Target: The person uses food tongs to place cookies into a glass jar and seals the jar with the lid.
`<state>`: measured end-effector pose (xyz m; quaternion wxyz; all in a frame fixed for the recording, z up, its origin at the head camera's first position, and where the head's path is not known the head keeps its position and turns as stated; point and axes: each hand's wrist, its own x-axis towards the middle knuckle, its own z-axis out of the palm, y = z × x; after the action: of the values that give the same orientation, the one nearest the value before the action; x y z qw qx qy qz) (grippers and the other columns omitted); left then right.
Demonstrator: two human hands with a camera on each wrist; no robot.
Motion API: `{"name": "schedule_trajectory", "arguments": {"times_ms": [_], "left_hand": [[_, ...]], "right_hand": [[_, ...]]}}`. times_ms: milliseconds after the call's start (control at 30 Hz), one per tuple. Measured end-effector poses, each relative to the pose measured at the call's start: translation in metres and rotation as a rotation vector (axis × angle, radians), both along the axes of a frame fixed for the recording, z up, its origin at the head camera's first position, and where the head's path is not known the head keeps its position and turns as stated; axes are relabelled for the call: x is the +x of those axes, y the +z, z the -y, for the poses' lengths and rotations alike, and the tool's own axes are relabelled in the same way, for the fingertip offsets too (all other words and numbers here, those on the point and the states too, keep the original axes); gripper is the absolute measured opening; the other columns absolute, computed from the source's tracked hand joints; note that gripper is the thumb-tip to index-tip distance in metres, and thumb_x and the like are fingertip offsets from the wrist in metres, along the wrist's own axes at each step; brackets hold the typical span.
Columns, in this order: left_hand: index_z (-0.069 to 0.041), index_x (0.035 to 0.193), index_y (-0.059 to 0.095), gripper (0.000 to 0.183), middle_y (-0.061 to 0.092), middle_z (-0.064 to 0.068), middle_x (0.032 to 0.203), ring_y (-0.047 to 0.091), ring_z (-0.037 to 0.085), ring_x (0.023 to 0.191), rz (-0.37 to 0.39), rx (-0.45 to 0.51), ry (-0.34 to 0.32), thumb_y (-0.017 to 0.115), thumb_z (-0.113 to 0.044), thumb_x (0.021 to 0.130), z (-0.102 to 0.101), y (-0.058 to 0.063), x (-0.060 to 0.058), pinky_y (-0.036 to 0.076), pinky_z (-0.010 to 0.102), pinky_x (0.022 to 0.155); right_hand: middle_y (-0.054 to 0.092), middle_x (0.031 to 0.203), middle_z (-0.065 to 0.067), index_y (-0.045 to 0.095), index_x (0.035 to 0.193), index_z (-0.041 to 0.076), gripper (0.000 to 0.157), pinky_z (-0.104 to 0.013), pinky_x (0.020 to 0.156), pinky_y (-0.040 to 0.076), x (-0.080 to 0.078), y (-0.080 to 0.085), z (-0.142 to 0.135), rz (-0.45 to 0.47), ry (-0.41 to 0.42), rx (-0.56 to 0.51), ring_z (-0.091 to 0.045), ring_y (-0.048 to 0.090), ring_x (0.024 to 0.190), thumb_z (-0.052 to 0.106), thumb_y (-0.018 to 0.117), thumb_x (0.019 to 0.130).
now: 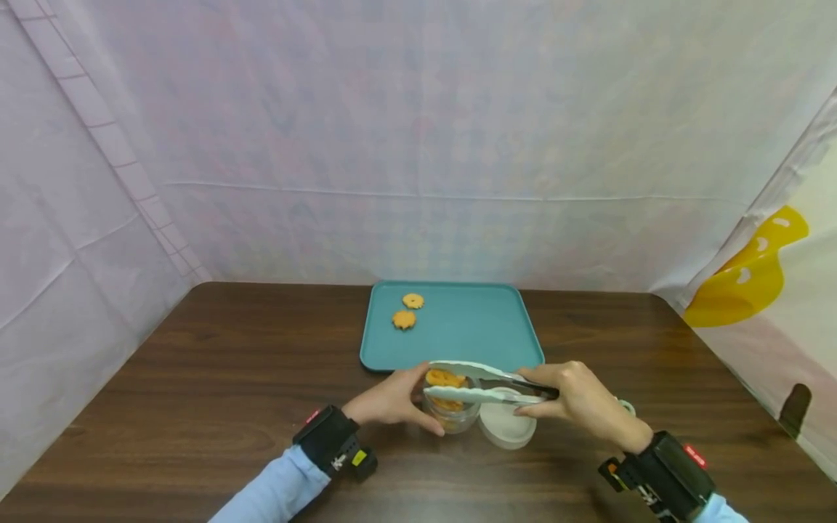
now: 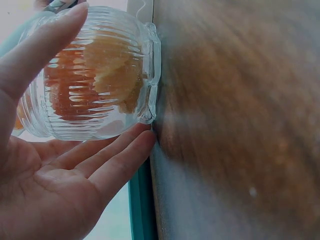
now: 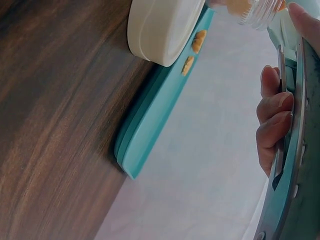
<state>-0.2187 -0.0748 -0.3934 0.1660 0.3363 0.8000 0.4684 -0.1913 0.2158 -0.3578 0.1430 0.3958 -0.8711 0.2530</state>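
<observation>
Okay, dark wood table point(image 1: 196, 378) before white cloth point(image 1: 418, 145), teal tray point(image 1: 471, 327) bearing two cookies point(image 1: 404, 319), and nearer, your left hand point(image 1: 391, 398) holds a glass jar point(image 1: 458, 422) of cookies beside a white lid point(image 1: 506, 427), right hand point(image 1: 578, 396) gripping tongs point(image 1: 466, 396) over the jar.

The surface point(image 1: 216, 392) is showing a dark brown wood grain with darker streaks, the tray point(image 1: 471, 323) is displaying plain teal, and the loose crackers point(image 1: 403, 319) are standing out golden tan against it. The jar point(image 2: 100, 75) is gleaming clear and colourless with fine ribbed lines, letting deep orange show through, while the lid point(image 3: 160, 30) is appearing creamy white and the tongs point(image 1: 471, 395) are combining pale mint with black. Behind, the cloth point(image 1: 418, 131) is carrying faint pink and bluish checks on white, a bright yellow patch point(image 1: 745, 287) is blazing at right, and the sleeves point(image 1: 277, 483) are showing light blue.
</observation>
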Motion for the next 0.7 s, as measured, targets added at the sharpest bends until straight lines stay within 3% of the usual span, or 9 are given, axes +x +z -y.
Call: {"name": "schedule_trajectory", "arguments": {"times_ms": [133,367,700], "left_hand": [[-0.006,0.132,0.033,0.081,0.049,0.016,0.128,0.043,0.027,0.118,0.009,-0.002,-0.003,0.078,-0.018,0.066,0.0006,0.0001,0.0,0.047,0.046,0.095],[-0.008,0.134,0.031,0.084,0.047,0.016,0.131,0.041,0.027,0.121,0.013,0.021,-0.012,0.078,-0.016,0.065,0.0006,-0.0003,-0.0005,0.045,0.047,0.096],[-0.009,0.134,0.032,0.084,0.048,0.015,0.13,0.041,0.027,0.121,-0.012,0.014,-0.007,0.078,-0.017,0.064,0.0002,-0.0008,-0.0007,0.044,0.048,0.097]], "right_hand": [[0.072,0.087,-0.01,0.065,0.104,0.003,0.046,-0.026,0.056,0.058,-0.0002,0.0009,0.0002,-0.002,-0.008,0.013,-0.013,0.064,0.071,0.038,0.067,0.073],[0.072,0.086,-0.012,0.065,0.103,-0.001,0.049,-0.02,0.047,0.052,0.0001,-0.0004,0.0007,0.023,-0.004,0.007,-0.002,0.057,0.062,0.037,0.067,0.072],[0.071,0.081,-0.011,0.063,0.105,-0.004,0.054,-0.018,0.042,0.048,-0.0003,-0.0018,-0.0004,0.045,-0.002,-0.001,0.001,0.05,0.056,0.037,0.069,0.07]]}}
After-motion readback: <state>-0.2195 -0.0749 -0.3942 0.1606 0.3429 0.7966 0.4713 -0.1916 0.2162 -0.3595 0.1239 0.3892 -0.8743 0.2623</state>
